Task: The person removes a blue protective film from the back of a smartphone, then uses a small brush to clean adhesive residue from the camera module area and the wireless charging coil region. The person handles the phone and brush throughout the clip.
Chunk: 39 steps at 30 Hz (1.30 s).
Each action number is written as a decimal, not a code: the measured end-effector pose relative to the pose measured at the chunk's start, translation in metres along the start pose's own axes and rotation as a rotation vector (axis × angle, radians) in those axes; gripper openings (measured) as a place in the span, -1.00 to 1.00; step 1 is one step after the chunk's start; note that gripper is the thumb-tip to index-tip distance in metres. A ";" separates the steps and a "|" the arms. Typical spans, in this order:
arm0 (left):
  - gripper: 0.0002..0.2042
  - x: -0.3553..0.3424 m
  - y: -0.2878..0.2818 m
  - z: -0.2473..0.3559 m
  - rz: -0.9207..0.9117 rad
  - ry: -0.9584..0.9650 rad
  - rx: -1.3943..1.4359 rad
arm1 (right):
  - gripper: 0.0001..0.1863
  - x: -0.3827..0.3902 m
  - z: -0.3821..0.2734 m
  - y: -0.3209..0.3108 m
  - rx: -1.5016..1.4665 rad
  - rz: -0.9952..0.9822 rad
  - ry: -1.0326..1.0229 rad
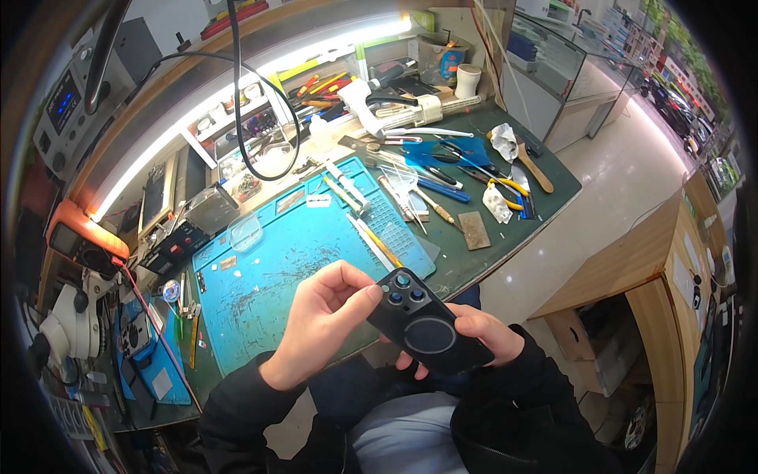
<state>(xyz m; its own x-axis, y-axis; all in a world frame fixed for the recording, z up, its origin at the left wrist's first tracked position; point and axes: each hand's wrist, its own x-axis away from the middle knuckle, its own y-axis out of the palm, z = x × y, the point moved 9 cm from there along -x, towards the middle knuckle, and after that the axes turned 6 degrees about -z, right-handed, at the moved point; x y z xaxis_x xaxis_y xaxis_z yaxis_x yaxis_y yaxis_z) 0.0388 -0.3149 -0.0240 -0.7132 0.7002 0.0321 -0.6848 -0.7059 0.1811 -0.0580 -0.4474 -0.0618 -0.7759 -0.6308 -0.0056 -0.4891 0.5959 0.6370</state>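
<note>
A black smartphone (430, 335) is held tilted over my lap, just off the bench's front edge. Its back faces up, showing a round ring on the lower half and several blue-rimmed camera lenses (416, 295) at the upper end. My right hand (491, 333) grips the lower right side, thumb on the back and fingers underneath. At the camera corner, my left hand (325, 314) is closed, its thumb pressed against the phone's edge and its fingers curled. Whether anything small sits between the left thumb and forefinger is hidden.
Behind the phone lies a blue work mat (268, 276) with tweezers, a brush and a clear lid (245, 232). Pliers, a wooden-handled brush (537, 170) and other tools crowd the bench's right. A cable loop (237, 103) hangs overhead; an orange multimeter (83, 233) stands left.
</note>
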 end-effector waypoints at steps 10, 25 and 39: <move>-0.83 -0.003 -0.001 0.007 0.032 -0.076 -0.033 | -0.22 -0.005 0.012 -0.009 -0.270 -0.011 -0.040; -0.70 0.017 -0.018 -0.010 0.041 -0.241 0.096 | -0.29 -0.014 0.030 0.007 -0.486 -0.004 0.022; -0.59 0.063 -0.050 -0.029 0.024 -0.271 0.037 | -0.65 -0.038 0.009 -0.008 0.524 0.344 0.140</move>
<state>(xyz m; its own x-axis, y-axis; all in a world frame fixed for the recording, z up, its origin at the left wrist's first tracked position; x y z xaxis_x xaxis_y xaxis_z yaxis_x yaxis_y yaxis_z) 0.0240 -0.2386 -0.0593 -0.6598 0.6897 0.2981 -0.6586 -0.7219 0.2124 -0.0282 -0.4239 -0.0736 -0.8811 -0.3985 0.2547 -0.3791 0.9171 0.1235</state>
